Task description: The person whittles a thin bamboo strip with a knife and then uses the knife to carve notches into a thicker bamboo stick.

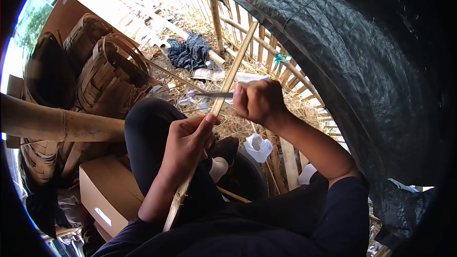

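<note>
A long, pale bamboo strip (236,62) slants from my lap up toward the fence. My left hand (187,139) is closed around its lower middle, thumb on top. Further up, my right hand (258,99) makes a fist around a knife, whose handle is hidden inside the fingers. The dark knife blade (214,95) points left and lies across the strip, just above my left hand. Below the left wrist, the strip's lower end (177,202) looks rough and frayed.
Woven baskets (107,74) stand at the left behind a thick bamboo pole (62,119). A cardboard box (107,185) sits beside my left leg. Ahead are a dark crumpled cloth (188,51) and a slatted bamboo fence (266,43). Black sheeting (352,62) hangs at the right; a white plastic bag (258,148) lies below.
</note>
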A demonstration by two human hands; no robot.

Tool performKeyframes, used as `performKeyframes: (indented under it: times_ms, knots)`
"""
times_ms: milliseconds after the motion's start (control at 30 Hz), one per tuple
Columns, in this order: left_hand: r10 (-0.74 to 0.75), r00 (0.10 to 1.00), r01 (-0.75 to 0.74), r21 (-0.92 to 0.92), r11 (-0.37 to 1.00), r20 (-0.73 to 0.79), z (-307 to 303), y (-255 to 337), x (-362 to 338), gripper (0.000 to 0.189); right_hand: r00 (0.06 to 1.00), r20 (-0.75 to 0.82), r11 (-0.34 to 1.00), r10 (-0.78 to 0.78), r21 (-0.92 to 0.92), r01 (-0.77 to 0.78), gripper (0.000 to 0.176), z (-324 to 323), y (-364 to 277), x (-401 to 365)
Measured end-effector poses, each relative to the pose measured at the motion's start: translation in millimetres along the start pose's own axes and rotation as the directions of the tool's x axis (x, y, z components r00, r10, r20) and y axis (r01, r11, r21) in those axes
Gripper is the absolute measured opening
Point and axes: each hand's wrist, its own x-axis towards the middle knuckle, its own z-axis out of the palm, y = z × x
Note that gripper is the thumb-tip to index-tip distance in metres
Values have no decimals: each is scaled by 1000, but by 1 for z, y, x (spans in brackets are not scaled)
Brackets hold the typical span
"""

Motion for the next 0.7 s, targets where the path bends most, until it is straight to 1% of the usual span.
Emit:
performKeyframes:
  times_ms: [67, 100, 167, 200, 233, 300, 333, 367, 433, 467, 500, 567, 600, 633, 667, 700]
  knots:
    - [-19, 999, 19, 1, 1000, -35, 2, -3, 1, 34, 990, 19, 985, 139, -107, -136, 37, 2, 11, 3]
    - [-19, 999, 19, -6, 1000, -34, 3, -4, 1, 34, 990, 24, 985, 136, -110, -133, 37, -1, 1, -1]
    - [2, 1000, -2, -25, 1000, 10, 3, -3, 0, 37, 998, 55, 997, -30, 69, 27, 34, -9, -31, -8]
    - [2, 1000, -1, -22, 1000, 11, 2, -3, 0, 37, 997, 59, 992, -42, 118, 35, 36, -7, -27, -7]
    - [-16, 1000, 15, -43, 999, -11, 0, -5, 2, 35, 999, 14, 990, -34, 141, 32, 36, -2, -13, -6]
    - [-18, 999, 16, -74, 997, -32, -3, -5, 6, 34, 982, -9, 981, 191, 18, -191, 39, 4, 14, 4]
    - [-10, 1000, 7, -92, 996, -26, -5, -7, 5, 34, 985, -4, 985, 174, -10, -174, 42, 0, 19, 5]
    - [-1, 1000, -1, -108, 994, -20, -5, -8, 5, 35, 985, -3, 985, 171, -12, -171, 42, 0, 14, 0]
    - [-21, 1000, 20, -97, 995, -10, -2, -7, 5, 36, 998, 59, 999, 25, 23, -26, 45, -9, -21, -7]
    - [-42, 999, 42, -86, 995, 4, -1, -6, 5, 36, 997, 67, 997, 32, 67, -37, 45, -7, -25, -8]
    - [-44, 999, 44, -85, 995, 10, -1, -7, 5, 36, 997, 67, 997, 37, 64, -42, 45, -6, -20, -7]
    - [-54, 998, 58, -133, 989, 32, -3, -8, 7, 38, 979, 3, 979, 203, 16, -203, 47, 0, 9, 3]
    - [-47, 998, 51, -138, 989, 34, -3, -8, 7, 38, 981, -33, 980, 193, -38, -194, 47, -6, 18, 13]
    - [-48, 996, 60, -188, 980, 69, -4, -8, 6, 38, 977, -26, 974, 210, -84, -212, 48, -10, 15, 14]
    - [-46, 993, 70, -234, 970, 106, -4, -8, 5, 37, 983, -2, 980, 186, -77, -186, 47, -15, 7, 10]
    - [-47, 992, 73, -231, 970, 116, -4, -7, 3, 37, 985, 22, 983, 169, -70, -167, 46, -20, -12, 6]
